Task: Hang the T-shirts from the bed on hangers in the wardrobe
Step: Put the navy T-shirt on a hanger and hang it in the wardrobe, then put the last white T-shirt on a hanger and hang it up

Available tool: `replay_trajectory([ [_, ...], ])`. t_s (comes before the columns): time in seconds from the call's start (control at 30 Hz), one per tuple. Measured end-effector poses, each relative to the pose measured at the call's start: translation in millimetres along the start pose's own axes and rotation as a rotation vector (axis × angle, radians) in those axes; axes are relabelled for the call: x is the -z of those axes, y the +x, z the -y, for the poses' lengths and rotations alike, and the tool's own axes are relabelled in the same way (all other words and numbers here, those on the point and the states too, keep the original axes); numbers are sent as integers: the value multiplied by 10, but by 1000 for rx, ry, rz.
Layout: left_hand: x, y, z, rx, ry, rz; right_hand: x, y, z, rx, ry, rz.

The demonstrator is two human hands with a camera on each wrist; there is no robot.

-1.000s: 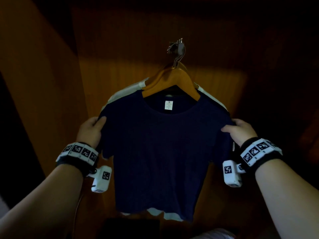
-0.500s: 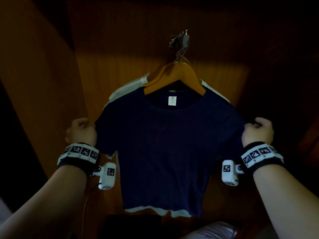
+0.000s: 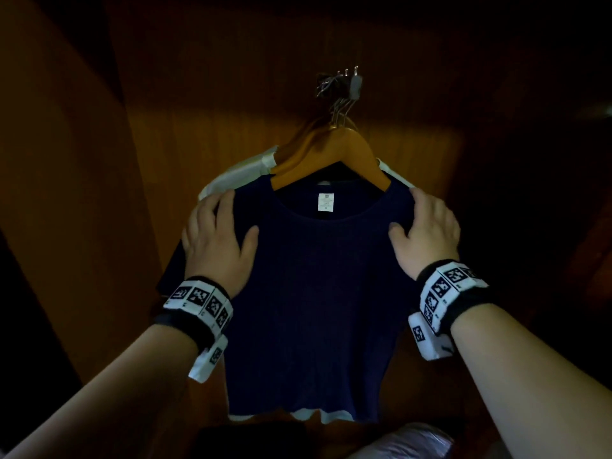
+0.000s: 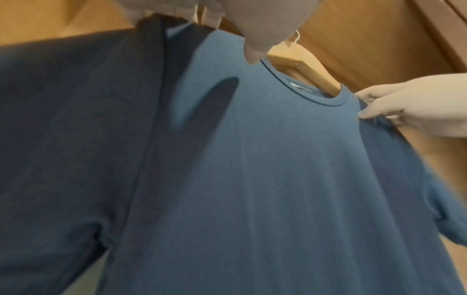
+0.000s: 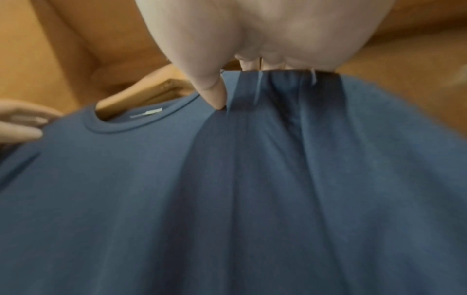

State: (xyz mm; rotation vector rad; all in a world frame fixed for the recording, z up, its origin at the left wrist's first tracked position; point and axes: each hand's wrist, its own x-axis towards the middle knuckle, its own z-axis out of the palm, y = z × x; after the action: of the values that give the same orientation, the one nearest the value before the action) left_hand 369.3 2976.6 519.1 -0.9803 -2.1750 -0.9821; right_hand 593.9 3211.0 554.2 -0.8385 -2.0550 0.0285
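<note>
A navy T-shirt hangs on a wooden hanger inside the wardrobe, its white neck label facing me. My left hand lies flat on its left shoulder, fingers stretched up over the seam and thumb on the front. My right hand rests the same way on the right shoulder. In the right wrist view the thumb of my right hand presses the T-shirt beside the collar. A white T-shirt hangs right behind the navy one, mostly hidden.
Several metal hanger hooks bunch together on the rail above. The wardrobe's side panel stands close on the left and the back panel lies behind the shirts. A pale bundle sits at the bottom edge.
Both hands have let go of the sleeve ends they gripped and moved up and inward onto the shirt's shoulders. The sleeves now hang down.
</note>
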Motion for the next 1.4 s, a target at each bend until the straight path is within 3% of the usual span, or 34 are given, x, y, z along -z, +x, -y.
replay_trajectory([
  [0.2, 32, -47, -93, 52, 11, -1, 71, -9, 40, 8, -95, 100],
  [0.47, 472, -108, -215, 142, 169, 265, 418, 102, 53, -35, -163, 350],
  [0.83, 1513, -1510, -222, 378, 405, 256, 297, -673, 572, 170, 139, 610],
  [1.07, 2851, -2257, 52, 540, 547, 179, 310, -1408, 1569, 323, 347, 770],
  [1.4, 4621, -3186, 672, 788, 614, -8, 1022, -2264, 3724, 692, 918, 766],
])
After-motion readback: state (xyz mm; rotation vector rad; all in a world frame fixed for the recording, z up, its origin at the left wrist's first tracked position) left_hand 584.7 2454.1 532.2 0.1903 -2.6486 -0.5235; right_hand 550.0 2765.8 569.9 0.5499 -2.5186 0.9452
